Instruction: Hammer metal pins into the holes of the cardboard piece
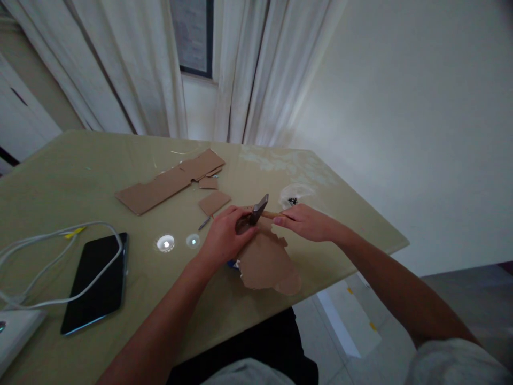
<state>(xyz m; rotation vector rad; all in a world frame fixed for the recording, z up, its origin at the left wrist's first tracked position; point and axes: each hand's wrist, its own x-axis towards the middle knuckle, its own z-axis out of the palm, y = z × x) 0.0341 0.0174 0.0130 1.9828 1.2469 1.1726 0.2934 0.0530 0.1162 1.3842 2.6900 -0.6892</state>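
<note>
My right hand (308, 222) is closed round the wooden handle of a hammer (259, 208). The hammer's metal head is tilted, right at the fingers of my left hand (227, 235). Those fingers are curled round something brownish, mostly hidden by the hand and the hammer head. Below both hands a torn-edged piece of brown cardboard (266, 262) lies on the table, and a bit of a blue thing (232, 264) peeks out at its left edge. A slim metal rod (204, 223) lies left of my left hand, by a small cardboard square (215, 202).
A long cardboard strip (168, 186) lies farther back on the table (160, 315). Clear plastic (296, 191) with small black pieces is beyond my right hand. At left are a dark tablet (96, 283), a looped white cable (52, 233) and a white box (20, 331).
</note>
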